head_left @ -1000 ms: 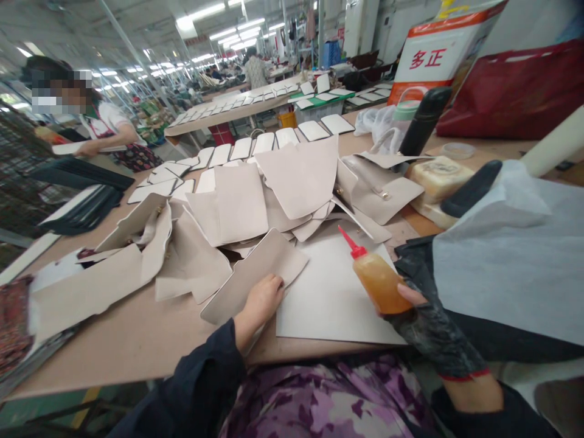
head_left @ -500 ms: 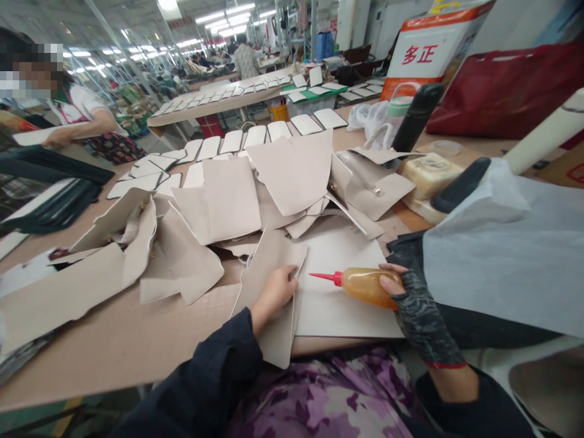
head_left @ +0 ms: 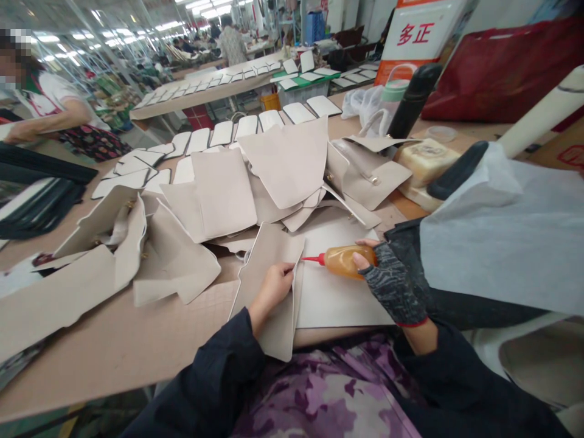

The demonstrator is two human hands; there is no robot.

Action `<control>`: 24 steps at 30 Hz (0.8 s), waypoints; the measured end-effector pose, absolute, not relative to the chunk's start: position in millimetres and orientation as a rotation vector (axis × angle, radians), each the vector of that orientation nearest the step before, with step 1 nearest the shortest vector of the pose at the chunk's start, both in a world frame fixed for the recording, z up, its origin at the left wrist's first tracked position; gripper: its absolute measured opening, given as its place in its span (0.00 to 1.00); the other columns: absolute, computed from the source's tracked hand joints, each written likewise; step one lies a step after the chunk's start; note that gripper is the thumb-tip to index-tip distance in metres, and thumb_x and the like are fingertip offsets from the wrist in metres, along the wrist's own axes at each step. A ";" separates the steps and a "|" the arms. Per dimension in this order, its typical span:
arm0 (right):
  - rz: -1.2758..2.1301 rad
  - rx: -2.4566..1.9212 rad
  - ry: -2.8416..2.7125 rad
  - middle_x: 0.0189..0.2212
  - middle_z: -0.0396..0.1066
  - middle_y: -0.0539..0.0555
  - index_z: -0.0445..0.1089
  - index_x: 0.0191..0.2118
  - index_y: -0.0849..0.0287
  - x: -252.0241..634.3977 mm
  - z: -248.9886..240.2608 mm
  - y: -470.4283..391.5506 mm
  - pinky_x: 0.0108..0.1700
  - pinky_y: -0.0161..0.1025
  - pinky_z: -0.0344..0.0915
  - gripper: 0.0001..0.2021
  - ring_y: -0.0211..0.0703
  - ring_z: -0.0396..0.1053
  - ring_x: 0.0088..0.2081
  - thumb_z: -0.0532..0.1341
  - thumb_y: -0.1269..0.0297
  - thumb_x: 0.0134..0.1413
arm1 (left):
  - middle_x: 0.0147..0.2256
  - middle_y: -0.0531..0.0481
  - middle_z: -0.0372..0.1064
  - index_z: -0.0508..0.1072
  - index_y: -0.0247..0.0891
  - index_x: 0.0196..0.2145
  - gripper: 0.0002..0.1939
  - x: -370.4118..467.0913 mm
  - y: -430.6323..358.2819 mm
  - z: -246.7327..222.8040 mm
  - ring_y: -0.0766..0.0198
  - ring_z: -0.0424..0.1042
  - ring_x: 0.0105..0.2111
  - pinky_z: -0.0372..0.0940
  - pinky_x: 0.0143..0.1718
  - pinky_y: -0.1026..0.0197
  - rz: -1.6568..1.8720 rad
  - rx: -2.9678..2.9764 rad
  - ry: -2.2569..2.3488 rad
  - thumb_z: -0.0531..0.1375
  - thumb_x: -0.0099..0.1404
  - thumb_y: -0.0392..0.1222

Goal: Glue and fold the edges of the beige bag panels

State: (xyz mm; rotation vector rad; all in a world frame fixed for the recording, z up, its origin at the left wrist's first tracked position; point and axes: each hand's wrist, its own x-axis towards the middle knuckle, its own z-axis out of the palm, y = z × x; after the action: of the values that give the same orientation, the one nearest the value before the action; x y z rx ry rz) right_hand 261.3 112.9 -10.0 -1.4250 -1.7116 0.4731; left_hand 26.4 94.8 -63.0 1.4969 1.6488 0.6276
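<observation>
- Bottle [head_left: 351, 262]: nearly level above the pale board [head_left: 342, 301], its red tip [head_left: 312, 259] at the panel's [head_left: 272, 244] right edge; contact cannot be told.
- Right hand [head_left: 387, 277]: half-gloved, fingers curled around the bottle.
- Left hand [head_left: 275, 287]: nearly closed, gripping the panel's edge.
- Risk: too hard a squeeze could smear the panel's face; a slack left grip could let its edge slip.
- Beyond: heaped pieces [head_left: 225, 191].
</observation>
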 end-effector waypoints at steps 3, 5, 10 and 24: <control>0.443 -1.426 -1.717 0.36 0.70 0.58 0.68 0.42 0.58 259.6 -8.7 114.7 0.43 0.47 0.66 0.16 0.49 0.68 0.37 0.55 0.52 0.54 | 0.27 0.50 0.75 0.76 0.33 0.42 0.20 26.3 95.1 -62.2 0.64 0.71 0.27 0.65 0.28 0.66 0.622 1.497 1.650 0.50 0.55 0.30; 0.471 -1.416 -1.703 0.38 0.70 0.58 0.67 0.44 0.58 259.6 -12.0 116.4 0.44 0.47 0.66 0.17 0.49 0.68 0.38 0.55 0.52 0.55 | 0.28 0.50 0.75 0.76 0.33 0.42 0.20 26.2 95.4 -62.2 0.64 0.71 0.28 0.65 0.29 0.66 0.618 1.503 1.653 0.50 0.55 0.29; 0.509 -1.341 -1.694 0.41 0.69 0.57 0.65 0.46 0.58 262.5 -22.2 125.4 0.45 0.46 0.65 0.16 0.48 0.68 0.40 0.54 0.54 0.56 | 0.34 0.49 0.76 0.76 0.34 0.42 0.20 25.0 96.5 -64.8 0.62 0.72 0.32 0.66 0.34 0.64 0.612 1.537 1.645 0.50 0.55 0.30; 0.565 -1.285 -1.766 0.41 0.68 0.59 0.64 0.45 0.57 262.5 -20.1 135.8 0.47 0.47 0.64 0.15 0.50 0.67 0.42 0.53 0.55 0.56 | 0.41 0.45 0.75 0.75 0.33 0.42 0.18 25.6 96.6 -65.0 0.58 0.72 0.40 0.64 0.45 0.59 0.610 1.588 1.705 0.52 0.56 0.30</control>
State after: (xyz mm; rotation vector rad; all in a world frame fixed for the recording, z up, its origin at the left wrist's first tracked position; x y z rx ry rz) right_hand 262.5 135.8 -20.1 -1.2848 -1.7657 0.5646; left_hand 25.6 96.6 -65.0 1.5881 1.7050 0.6101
